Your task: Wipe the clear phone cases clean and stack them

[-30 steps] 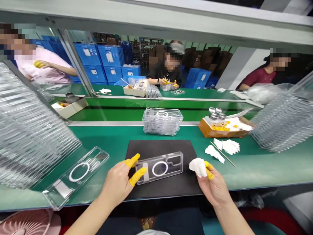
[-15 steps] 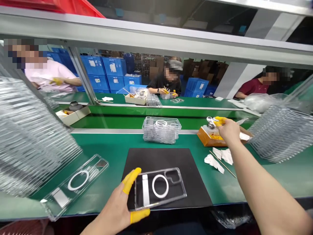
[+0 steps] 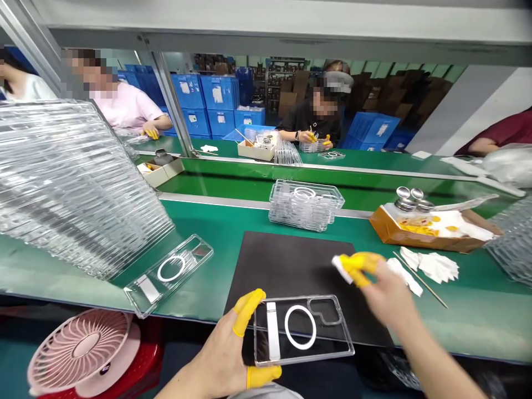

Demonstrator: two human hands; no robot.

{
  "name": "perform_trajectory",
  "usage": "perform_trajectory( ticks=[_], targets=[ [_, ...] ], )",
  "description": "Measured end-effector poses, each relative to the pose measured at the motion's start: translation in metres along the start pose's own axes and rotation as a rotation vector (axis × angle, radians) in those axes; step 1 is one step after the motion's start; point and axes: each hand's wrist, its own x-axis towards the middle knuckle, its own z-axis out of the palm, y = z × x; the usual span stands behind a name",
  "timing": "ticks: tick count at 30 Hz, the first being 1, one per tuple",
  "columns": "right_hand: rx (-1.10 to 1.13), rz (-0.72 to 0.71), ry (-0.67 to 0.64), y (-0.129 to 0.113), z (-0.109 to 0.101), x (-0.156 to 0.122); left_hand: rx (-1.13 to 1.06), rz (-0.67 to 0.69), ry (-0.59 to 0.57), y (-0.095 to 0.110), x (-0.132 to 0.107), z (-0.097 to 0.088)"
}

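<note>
Lying near the right hand (image 3: 386,291) pinching a wipe (image 3: 341,269) are scraps (image 3: 436,267) and a stick (image 3: 421,280); the left hand (image 3: 226,349) grips a case (image 3: 303,330).

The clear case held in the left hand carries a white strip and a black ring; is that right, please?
Not quite: the ring is white, not black, as the head view shows. The clear case is held in the left hand and carries a white strip.

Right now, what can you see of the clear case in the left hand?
The clear case is rectangular and looks like rigid plastic. It bears a white ring, a white bar near one end and an irregular outline near the other. The left hand grips the bar end by opposite edges. Long sides across the view, it overlaps the black mat.
</note>
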Motion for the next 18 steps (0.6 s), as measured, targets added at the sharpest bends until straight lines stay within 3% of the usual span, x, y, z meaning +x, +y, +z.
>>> perform_trajectory(
  ticks=[2,4,7,9,11,14,16,18],
  targets=[
    [0.163,-0.199,-0.059,-0.04,0.024,-0.032,-0.021,0.021,0.005,-0.001,0.0,0.001],
    [0.183,-0.315,-0.096,-0.077,0.04,-0.047,-0.045,0.031,0.023,-0.003,0.0,0.002],
    [0.175,-0.41,-0.147,-0.109,0.041,-0.056,-0.111,-0.007,0.037,-0.004,0.001,0.003],
    [0.196,-0.506,-0.205,-0.104,0.031,-0.065,-0.162,-0.052,0.037,-0.004,0.002,0.002],
    [0.159,-0.578,-0.201,-0.081,0.016,-0.081,-0.2,-0.082,0.035,-0.002,0.005,0.001],
    [0.027,-0.506,-0.071,-0.043,-0.001,-0.102,-0.217,-0.072,0.036,-0.001,0.007,0.0],
    [-0.036,-0.413,0.005,-0.042,-0.001,-0.108,-0.185,-0.034,0.046,-0.002,0.008,0.0],
    [-0.048,-0.374,0.041,-0.063,0.009,-0.107,-0.147,-0.003,0.049,-0.004,0.007,0.001]
  ],
)
